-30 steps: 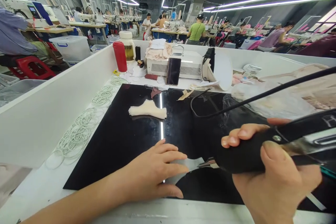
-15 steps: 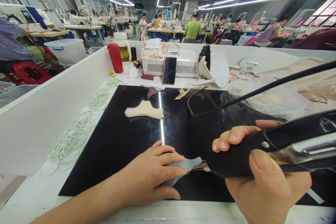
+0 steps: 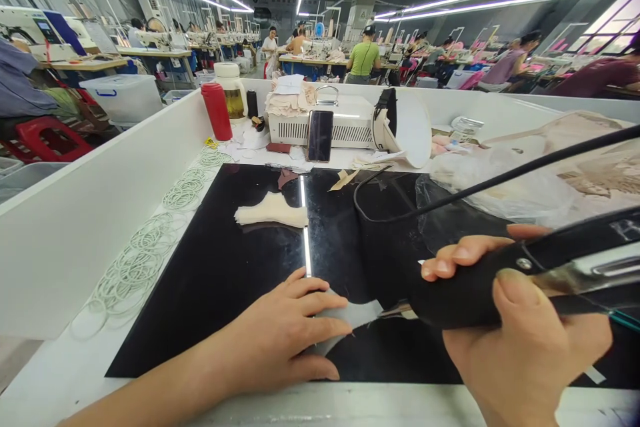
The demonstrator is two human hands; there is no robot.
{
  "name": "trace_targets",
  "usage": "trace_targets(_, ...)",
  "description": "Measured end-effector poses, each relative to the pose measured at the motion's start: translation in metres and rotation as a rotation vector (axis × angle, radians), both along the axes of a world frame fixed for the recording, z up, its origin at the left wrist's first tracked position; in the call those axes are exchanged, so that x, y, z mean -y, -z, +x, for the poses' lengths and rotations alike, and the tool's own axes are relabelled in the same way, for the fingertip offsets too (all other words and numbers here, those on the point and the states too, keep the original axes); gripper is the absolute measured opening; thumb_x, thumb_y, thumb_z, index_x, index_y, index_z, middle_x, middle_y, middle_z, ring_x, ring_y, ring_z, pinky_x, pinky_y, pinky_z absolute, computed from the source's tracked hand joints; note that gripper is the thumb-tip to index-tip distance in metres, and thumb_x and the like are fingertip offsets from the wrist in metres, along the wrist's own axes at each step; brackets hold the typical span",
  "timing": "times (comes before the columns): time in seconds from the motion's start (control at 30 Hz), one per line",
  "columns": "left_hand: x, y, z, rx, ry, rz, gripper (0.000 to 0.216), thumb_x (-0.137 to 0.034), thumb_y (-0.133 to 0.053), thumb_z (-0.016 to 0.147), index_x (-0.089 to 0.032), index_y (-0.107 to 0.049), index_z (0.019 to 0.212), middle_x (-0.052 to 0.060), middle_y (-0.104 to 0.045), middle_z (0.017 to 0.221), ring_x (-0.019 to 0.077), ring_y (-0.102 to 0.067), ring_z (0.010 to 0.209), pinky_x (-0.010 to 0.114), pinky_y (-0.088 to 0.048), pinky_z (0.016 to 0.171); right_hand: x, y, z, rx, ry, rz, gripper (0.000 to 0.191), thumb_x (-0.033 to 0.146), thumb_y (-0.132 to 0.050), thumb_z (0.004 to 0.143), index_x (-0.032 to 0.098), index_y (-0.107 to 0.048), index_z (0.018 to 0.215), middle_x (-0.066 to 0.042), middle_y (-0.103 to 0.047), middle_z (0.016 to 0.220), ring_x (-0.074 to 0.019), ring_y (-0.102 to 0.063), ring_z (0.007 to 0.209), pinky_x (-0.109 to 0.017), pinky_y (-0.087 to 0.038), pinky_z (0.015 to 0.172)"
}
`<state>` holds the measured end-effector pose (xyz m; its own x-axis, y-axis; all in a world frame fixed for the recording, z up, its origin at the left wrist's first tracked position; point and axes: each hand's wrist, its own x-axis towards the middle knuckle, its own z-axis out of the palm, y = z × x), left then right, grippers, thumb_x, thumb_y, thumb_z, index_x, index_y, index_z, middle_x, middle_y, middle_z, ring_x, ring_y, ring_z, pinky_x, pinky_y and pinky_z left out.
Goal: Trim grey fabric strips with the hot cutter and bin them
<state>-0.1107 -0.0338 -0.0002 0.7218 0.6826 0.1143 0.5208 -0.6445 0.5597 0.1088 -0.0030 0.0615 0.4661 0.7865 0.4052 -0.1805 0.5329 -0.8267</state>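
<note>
My left hand (image 3: 283, 340) lies flat with fingers spread, pressing a small grey fabric piece (image 3: 355, 315) onto the glossy black work surface (image 3: 225, 267). My right hand (image 3: 520, 340) grips the black handle of a corded hand tool (image 3: 470, 293). The tool's metal tip (image 3: 395, 311) rests on the grey piece's right edge. Its black cable (image 3: 500, 180) loops back over the surface. A stack of cream fabric pieces (image 3: 273, 212) lies farther up the black surface.
White wall (image 3: 100, 200) borders the left, with several white elastic rings (image 3: 145, 260) along it. At the back stand a red bottle (image 3: 217, 111), a jar (image 3: 232, 89), a white machine (image 3: 345, 121), a phone (image 3: 320, 135) and a white cup-shaped form (image 3: 410, 128). Plastic-bagged fabric (image 3: 525, 187) lies right. People work at distant tables.
The tool tip slid left onto the grey piece, then drew back slightly right. My left hand stays pressed on the fabric; the view shifted a little.
</note>
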Motion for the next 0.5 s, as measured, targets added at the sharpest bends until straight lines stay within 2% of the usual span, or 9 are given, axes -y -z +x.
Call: trace_targets(0.5, -0.0005, -0.0033, -0.0007, -0.023, 0.007, -0.011, 0.044, -0.048, -0.069, 0.094, -0.03, -0.065, 0.134, 0.004, -0.059, 0.148, 0.0312, -0.047, 0.142, 0.06, -0.022, 0.126, -0.0025, 0.0044, 0.0012, 0.041, -0.052, 0.025, 0.039, 0.02, -0.084, 0.066, 0.023, -0.067, 0.101, 0.002, -0.067, 0.069, -0.0194, -0.06, 0.057, -0.036, -0.055, 0.051)
